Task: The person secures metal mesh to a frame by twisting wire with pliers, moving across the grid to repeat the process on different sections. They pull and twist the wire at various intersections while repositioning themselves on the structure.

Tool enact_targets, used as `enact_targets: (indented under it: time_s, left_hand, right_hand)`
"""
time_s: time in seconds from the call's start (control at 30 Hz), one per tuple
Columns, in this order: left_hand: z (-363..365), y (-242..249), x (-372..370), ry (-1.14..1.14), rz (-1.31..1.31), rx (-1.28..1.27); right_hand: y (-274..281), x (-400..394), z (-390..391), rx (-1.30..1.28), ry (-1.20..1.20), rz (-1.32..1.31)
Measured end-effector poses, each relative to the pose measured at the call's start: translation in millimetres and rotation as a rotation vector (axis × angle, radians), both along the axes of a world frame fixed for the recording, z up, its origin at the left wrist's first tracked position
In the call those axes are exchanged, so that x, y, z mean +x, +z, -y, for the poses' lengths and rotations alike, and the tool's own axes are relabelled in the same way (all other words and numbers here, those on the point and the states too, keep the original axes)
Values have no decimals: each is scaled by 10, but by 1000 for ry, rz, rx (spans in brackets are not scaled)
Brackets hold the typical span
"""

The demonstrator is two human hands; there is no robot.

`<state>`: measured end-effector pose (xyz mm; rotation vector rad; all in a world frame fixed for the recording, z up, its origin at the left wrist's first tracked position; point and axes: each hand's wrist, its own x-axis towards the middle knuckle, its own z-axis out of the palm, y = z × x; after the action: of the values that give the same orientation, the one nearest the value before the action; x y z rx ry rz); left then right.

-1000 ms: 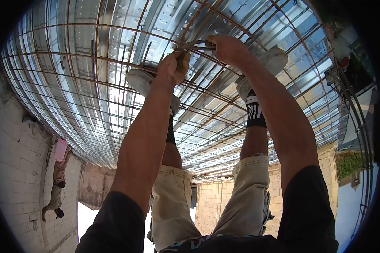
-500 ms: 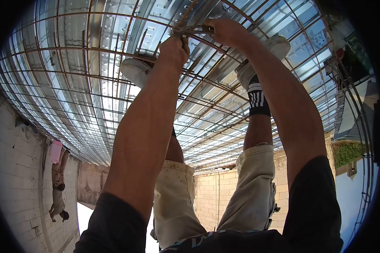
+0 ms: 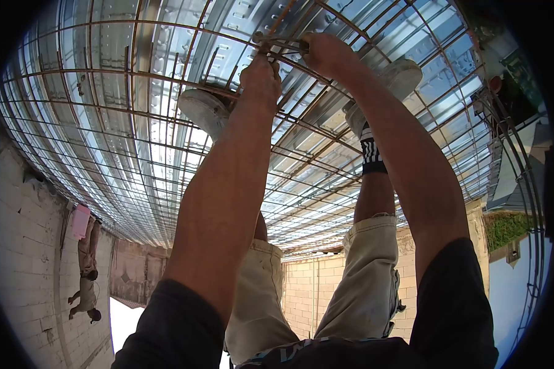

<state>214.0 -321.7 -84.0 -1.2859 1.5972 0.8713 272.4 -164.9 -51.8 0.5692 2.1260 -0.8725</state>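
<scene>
My right hand is closed around the handles of a pair of pincers. The jaws point left, over a crossing of the rusty steel bars, just above my left hand. My left hand has its fingers closed against the bars below the jaws; whatever it pinches is hidden. Under both hands runs a rebar mesh, laid over shiny ribbed metal decking. My two dusty shoes stand on either side of my forearms.
A block wall runs along the left, where a person is visible near a pink object. Behind my legs is another block wall. Long bent bars stick out at the right edge, near some greenery.
My left hand and forearm have shifted slightly right and down. The pincers have tilted a little, with their jaws a bit higher, still in my right hand.
</scene>
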Motion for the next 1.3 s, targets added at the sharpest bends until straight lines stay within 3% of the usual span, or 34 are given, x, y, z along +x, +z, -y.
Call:
enact_targets:
  time_s: [0.07,0.33,0.47,0.5,0.53,0.57,0.6,0.97,1.1,1.17,1.23,1.3]
  left_hand:
    - [-36,165,-54,246,-12,31]
    - [-57,210,19,101,-26,49]
    - [8,133,282,-184,-240,14]
    - [16,90,348,-156,-298,5]
    - [-19,128,367,18,-331,10]
    - [-219,432,210,397,-229,-1]
    - [-260,479,194,433,-258,-20]
    - [128,268,264,312,-358,209]
    - [246,280,244,127,-423,336]
    - [251,327,242,-17,-479,313]
    - [268,280,260,-144,-560,279]
    - [237,335,223,-264,-567,228]
  right_hand:
    - [84,25,48,35,-47,13]
    - [105,100,-24,144,9,-96]
    - [47,91,-32,110,47,-101]
    - [29,69,-19,106,38,-81]
    - [25,45,-20,104,31,-61]
    - [5,46,-26,95,20,-59]
    - [-28,43,-29,86,6,-58]
    - [-24,74,20,-41,-202,-60]
    - [12,229,81,-157,-221,-173]
    - [43,297,212,-324,-547,-109]
    - [154,347,396,-575,-1146,140]
    - [257,382,555,-642,-1337,117]
